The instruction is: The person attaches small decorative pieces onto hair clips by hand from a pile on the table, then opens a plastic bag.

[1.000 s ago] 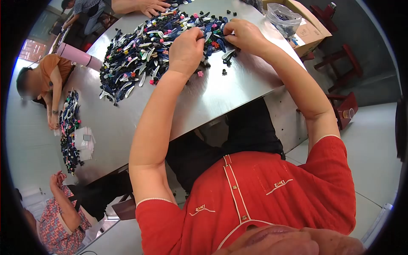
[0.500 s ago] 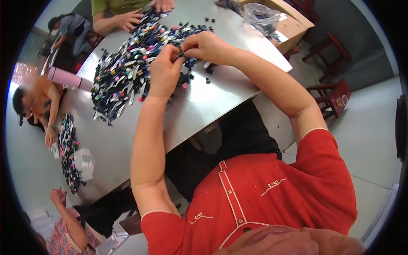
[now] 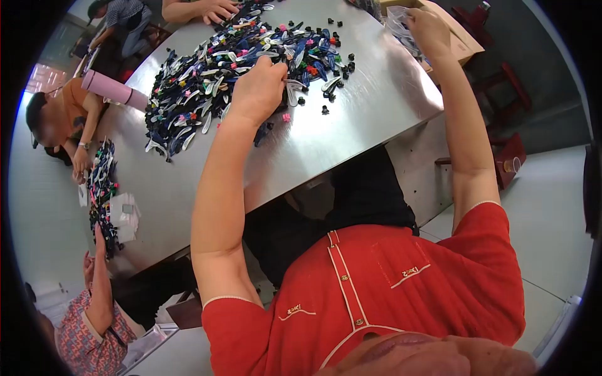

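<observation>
A large heap of hair clips [image 3: 207,81], mostly navy, black and white with some coloured pieces, covers part of the metal table. Over its near edge, my left hand [image 3: 260,91] is closed, and a white snap hair clip [image 3: 293,93] sticks out at its fingertips. My fingers partly hide how the clip is held. My right hand [image 3: 429,31] is stretched to the far right, its fingers pinching a clear plastic bag [image 3: 398,20] at the cardboard box [image 3: 463,44]. Small black claw clips [image 3: 325,109] lie loose beside the heap.
Another person's hand [image 3: 218,10] rests at the far side of the heap. A pink tumbler [image 3: 110,88] lies by the table's left edge. Two people on the left sit near a smaller clip pile [image 3: 100,182] and white packets [image 3: 125,216]. Red stools [image 3: 511,160] stand at right.
My hands were together over the heap; now my right hand has moved right to the plastic bag. My left hand stays by the heap. The person at lower left has reached toward the smaller pile.
</observation>
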`<move>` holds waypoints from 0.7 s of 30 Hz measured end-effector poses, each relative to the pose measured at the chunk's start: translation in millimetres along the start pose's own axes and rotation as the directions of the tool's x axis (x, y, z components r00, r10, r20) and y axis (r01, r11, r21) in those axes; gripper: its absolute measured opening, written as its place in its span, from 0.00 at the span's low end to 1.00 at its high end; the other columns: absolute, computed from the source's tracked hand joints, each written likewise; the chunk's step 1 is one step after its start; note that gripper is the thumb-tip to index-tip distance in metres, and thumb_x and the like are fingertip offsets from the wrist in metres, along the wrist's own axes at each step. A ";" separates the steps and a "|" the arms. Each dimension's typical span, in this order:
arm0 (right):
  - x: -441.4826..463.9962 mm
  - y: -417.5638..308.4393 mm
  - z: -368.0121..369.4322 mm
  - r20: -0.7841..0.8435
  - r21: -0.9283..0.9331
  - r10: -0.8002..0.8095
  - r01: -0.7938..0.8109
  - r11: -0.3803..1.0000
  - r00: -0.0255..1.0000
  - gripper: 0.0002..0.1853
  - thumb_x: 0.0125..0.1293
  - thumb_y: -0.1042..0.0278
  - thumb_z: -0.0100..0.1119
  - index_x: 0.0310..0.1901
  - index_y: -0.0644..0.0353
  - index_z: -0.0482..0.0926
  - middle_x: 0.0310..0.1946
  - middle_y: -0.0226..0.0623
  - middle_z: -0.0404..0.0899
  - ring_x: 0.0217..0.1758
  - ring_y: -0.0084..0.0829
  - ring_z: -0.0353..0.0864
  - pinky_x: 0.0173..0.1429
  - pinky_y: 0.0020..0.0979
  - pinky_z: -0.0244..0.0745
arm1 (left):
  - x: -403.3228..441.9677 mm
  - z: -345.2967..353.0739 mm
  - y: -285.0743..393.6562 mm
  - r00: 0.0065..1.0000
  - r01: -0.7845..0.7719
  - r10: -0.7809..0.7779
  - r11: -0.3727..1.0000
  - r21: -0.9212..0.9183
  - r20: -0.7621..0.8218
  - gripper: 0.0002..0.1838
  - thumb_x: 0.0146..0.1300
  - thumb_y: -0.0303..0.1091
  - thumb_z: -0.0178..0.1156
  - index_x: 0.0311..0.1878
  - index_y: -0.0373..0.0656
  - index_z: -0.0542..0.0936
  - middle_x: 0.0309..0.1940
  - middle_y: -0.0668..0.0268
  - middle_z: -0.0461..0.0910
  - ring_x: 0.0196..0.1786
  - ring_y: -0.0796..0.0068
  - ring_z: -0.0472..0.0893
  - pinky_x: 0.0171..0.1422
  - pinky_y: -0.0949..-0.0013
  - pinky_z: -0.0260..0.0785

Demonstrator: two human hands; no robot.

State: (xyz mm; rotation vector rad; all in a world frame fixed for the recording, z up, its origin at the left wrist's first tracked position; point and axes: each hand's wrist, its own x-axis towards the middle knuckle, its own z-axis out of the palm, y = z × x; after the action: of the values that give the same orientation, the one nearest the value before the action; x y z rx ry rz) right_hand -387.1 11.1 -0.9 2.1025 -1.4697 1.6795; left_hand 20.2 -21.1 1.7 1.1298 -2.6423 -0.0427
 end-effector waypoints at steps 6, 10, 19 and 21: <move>-13.1 -94.1 86.3 0.408 -0.157 0.108 -0.047 0.987 0.907 0.12 0.64 0.64 0.68 0.46 0.60 0.86 0.40 0.41 0.87 0.43 0.39 0.86 0.48 0.35 0.79 | 6.4 -2.6 1.3 1.000 -0.009 0.008 0.998 -0.067 -0.015 0.05 0.69 0.32 0.56 0.43 0.43 0.78 0.46 0.55 0.76 0.47 0.48 0.82 0.50 0.50 0.77; -16.7 -138.5 129.5 0.430 0.016 0.048 -0.060 0.998 0.901 0.11 0.65 0.66 0.67 0.46 0.61 0.86 0.41 0.41 0.87 0.41 0.38 0.86 0.48 0.35 0.79 | 10.3 -4.9 3.6 0.999 0.007 -0.013 0.991 -0.132 -0.050 0.05 0.69 0.31 0.54 0.44 0.40 0.75 0.46 0.52 0.76 0.50 0.45 0.80 0.53 0.48 0.74; -23.1 -136.0 152.5 0.318 0.045 0.010 -0.025 0.999 0.948 0.09 0.67 0.69 0.64 0.45 0.60 0.87 0.39 0.39 0.87 0.40 0.35 0.85 0.47 0.31 0.79 | 4.8 -7.0 4.2 0.980 -0.030 -0.034 0.950 -0.311 -0.198 0.05 0.68 0.27 0.57 0.44 0.39 0.75 0.34 0.52 0.84 0.40 0.44 0.84 0.46 0.50 0.74; -25.4 -131.7 149.2 0.338 0.106 0.046 -0.087 0.991 0.940 0.09 0.68 0.69 0.64 0.46 0.60 0.87 0.38 0.36 0.86 0.38 0.31 0.84 0.46 0.29 0.78 | 1.5 -5.5 1.7 0.969 0.055 -0.180 0.827 -0.559 -0.172 0.05 0.66 0.25 0.58 0.44 0.39 0.76 0.33 0.54 0.84 0.38 0.51 0.85 0.45 0.56 0.76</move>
State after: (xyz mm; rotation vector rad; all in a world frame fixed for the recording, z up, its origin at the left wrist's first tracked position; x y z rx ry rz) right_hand -187.2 11.7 -17.9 2.5351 -1.5749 1.5211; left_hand 19.4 -20.6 7.6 1.0152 -2.1432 -0.6297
